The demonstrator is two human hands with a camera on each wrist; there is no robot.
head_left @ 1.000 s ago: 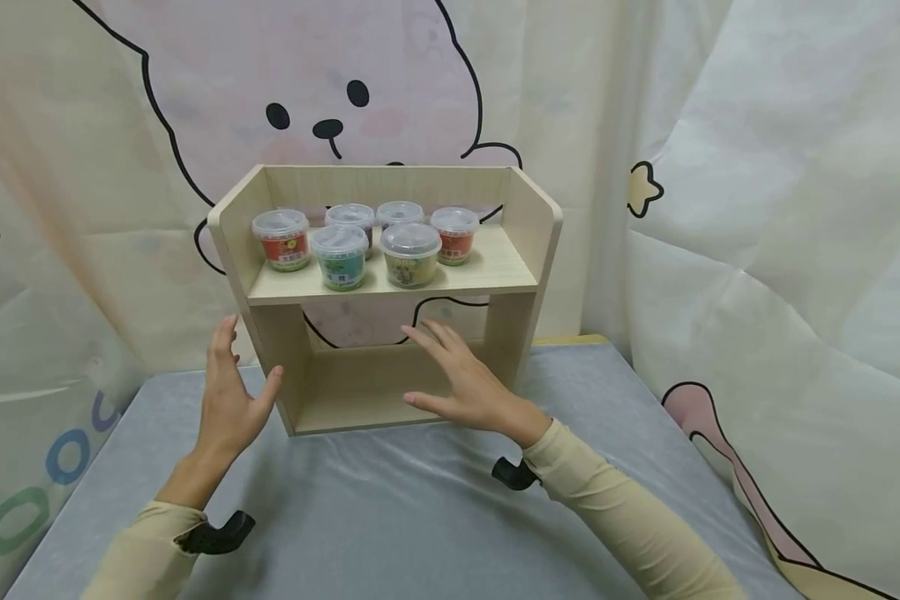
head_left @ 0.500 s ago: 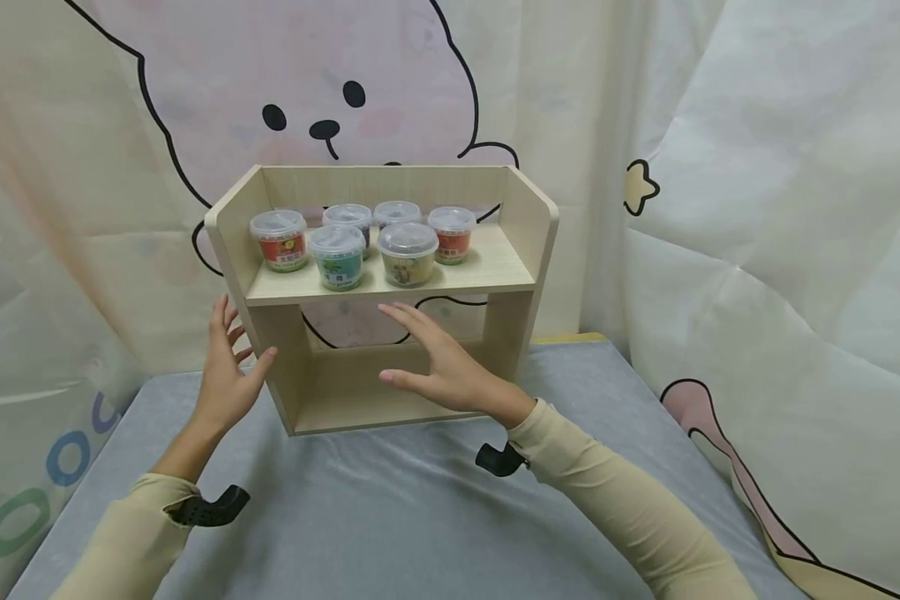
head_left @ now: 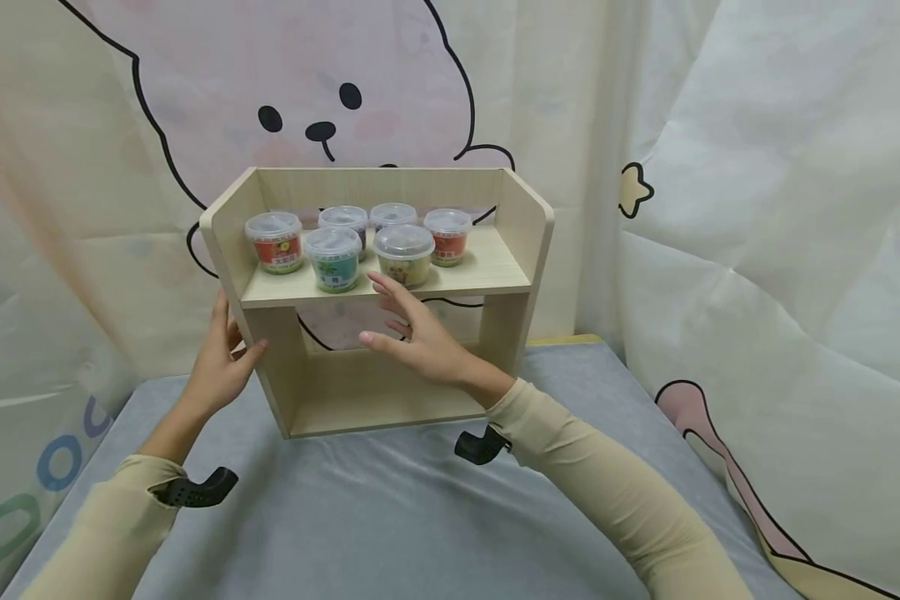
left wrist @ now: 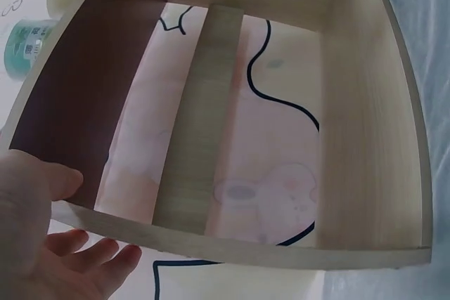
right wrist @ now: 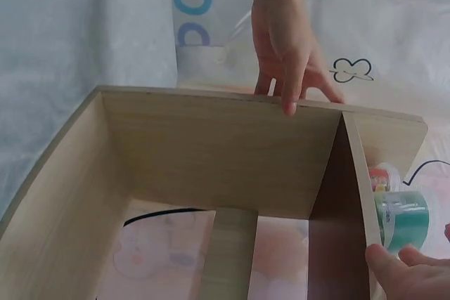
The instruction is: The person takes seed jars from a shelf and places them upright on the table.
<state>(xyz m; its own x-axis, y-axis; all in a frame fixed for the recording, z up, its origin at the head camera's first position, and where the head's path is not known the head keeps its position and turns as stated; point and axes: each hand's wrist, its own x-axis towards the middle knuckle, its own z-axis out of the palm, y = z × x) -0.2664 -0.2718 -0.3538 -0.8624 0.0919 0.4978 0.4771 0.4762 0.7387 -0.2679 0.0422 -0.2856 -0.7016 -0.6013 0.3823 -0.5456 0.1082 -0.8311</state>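
A two-tier wooden shelf (head_left: pixel 506 325) stands on the table, its upper tier bearing several small lidded plastic cups. My left hand (head_left: pixel 221 362) holds the left side panel, thumb (left wrist: pixel 63 180) at the front edge and fingers along the outside. My right hand (head_left: pixel 423 337) is in front of the upper board, fingers spread and holding nothing. Its fingertips overlap the base of a yellow-labelled cup (head_left: pixel 405 250) in the head view. In the right wrist view its thumb lies at the board's front edge, below a teal-labelled cup (right wrist: pixel 406 219).
Red-labelled cups stand at the left (head_left: pixel 277 250) and right (head_left: pixel 448 242) of the group, with two more cups behind. A blue-grey cloth (head_left: pixel 345 517) covers the table. Printed curtains (head_left: pixel 570 125) hang behind and at both sides.
My left hand has moved up and in to the shelf's left panel and now holds it. My right hand has moved left and up toward the front cups. The cups have stayed in place.
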